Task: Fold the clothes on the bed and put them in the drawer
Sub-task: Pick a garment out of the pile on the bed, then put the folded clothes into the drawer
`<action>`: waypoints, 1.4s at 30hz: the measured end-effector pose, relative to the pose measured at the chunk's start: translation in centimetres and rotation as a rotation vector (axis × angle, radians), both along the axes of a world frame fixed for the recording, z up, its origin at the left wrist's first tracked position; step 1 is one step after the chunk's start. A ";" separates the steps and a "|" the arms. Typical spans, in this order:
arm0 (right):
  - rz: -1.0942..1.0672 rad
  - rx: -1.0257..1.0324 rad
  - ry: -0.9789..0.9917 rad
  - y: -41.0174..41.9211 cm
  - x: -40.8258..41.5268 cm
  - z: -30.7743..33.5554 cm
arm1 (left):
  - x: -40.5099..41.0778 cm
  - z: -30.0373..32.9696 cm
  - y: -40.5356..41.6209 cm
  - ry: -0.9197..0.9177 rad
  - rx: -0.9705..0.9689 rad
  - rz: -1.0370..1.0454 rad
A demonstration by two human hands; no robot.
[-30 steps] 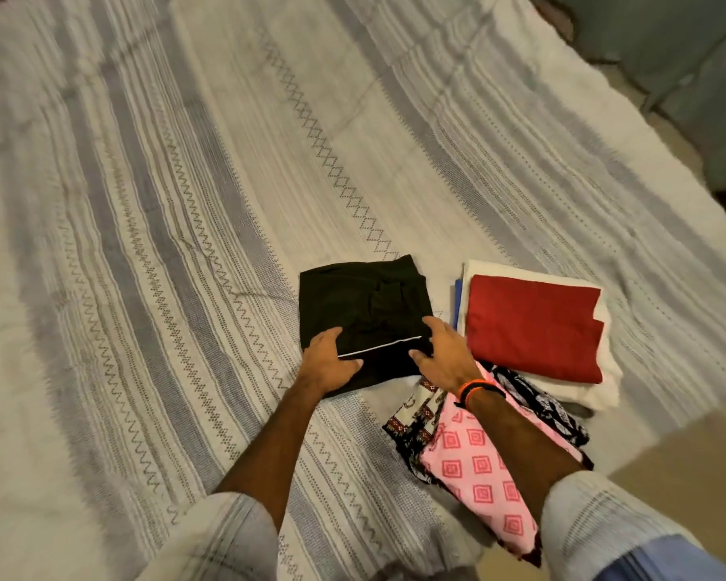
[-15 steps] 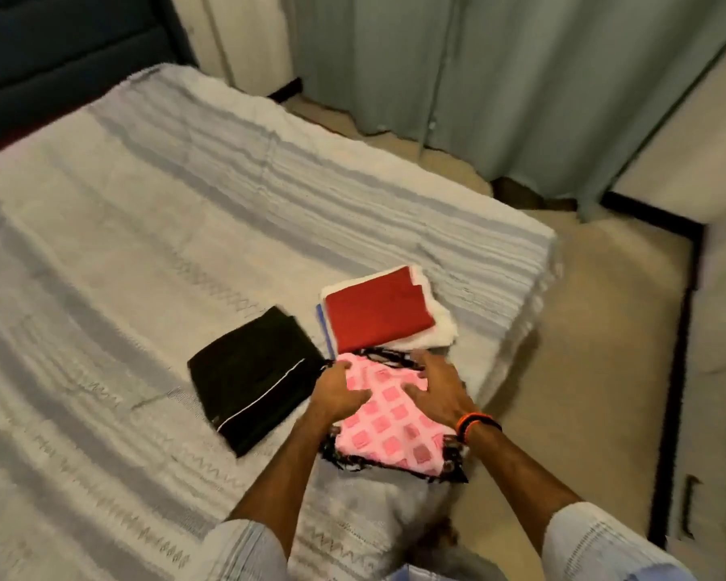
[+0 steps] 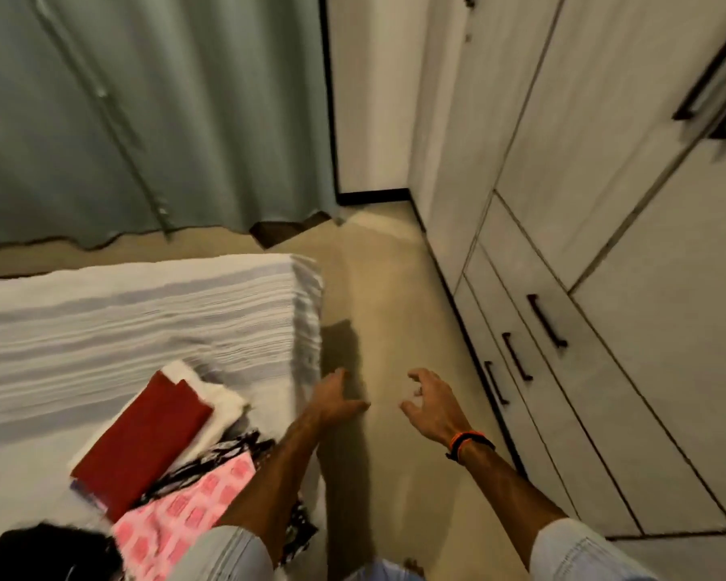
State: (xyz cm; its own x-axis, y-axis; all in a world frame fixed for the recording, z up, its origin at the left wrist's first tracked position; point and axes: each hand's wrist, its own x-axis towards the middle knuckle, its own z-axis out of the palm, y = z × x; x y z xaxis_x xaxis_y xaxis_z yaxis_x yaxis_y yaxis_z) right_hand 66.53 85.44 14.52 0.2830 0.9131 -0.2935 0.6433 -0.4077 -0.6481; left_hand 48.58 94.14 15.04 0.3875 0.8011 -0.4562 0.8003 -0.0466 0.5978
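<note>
both hands (image 3: 336, 398) (image 3: 430, 406) outstretched, fingers (image 3: 416, 376) loosely curled, empty.

Beige floor (image 3: 395, 312), smooth, dim warm light. Grey-green curtain (image 3: 143, 111) hangs to floor level at rear left. Off-white wall section (image 3: 369, 98) with black skirting beside it. Pale wardrobe (image 3: 604, 161) along right side: tall doors, long black bar handles (image 3: 548, 321). Frame is motion-blurred.
</note>
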 end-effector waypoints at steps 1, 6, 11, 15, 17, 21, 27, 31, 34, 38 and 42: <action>-0.051 0.003 0.001 -0.7 2.3 -0.1 | 2.8 0.4 0.1 0.009 -0.006 -0.046; -0.260 -0.014 0.013 -3.3 10.9 -0.4 | 13.5 0.5 0.3 0.033 0.007 -0.270; -0.440 -0.032 0.019 -4.9 17.1 -0.5 | 22.1 0.1 1.1 0.069 0.065 -0.498; -0.547 -0.033 0.005 -4.5 20.9 -1.1 | 27.9 -0.8 2.8 0.083 0.078 -0.652; -0.602 -0.048 0.006 -3.5 23.3 -1.8 | 31.5 -1.6 4.3 0.098 0.097 -0.750; -0.680 -0.093 -0.002 -1.4 26.3 -2.4 | 36.6 -2.7 7.3 0.110 0.117 -0.876; -0.772 -0.186 -0.018 3.6 30.1 -4.2 | 43.9 -5.1 12.8 0.152 0.134 -1.053; -0.798 -0.246 -0.018 7.0 32.5 -5.7 | 47.8 -6.9 15.5 0.185 0.158 -1.144; -0.788 -0.292 -0.024 9.1 34.4 -7.1 | 50.4 -8.6 16.7 0.219 0.215 -1.215; -0.770 -0.331 -0.070 11.1 36.8 -10.4 | 53.7 -11.3 18.1 0.251 0.340 -1.312; -0.736 -0.411 -0.082 12.2 38.4 -13.6 | 55.8 -14.0 18.8 0.300 0.425 -1.433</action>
State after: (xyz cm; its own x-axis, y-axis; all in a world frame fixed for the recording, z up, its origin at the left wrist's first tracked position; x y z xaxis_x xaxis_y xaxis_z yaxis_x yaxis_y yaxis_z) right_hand 104.92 97.68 0.89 0.7985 0.3125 -0.5145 0.1596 -0.9340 -0.3196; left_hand 104.42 112.97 0.99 0.8652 -0.0695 -0.4965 0.0181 -0.9854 0.1695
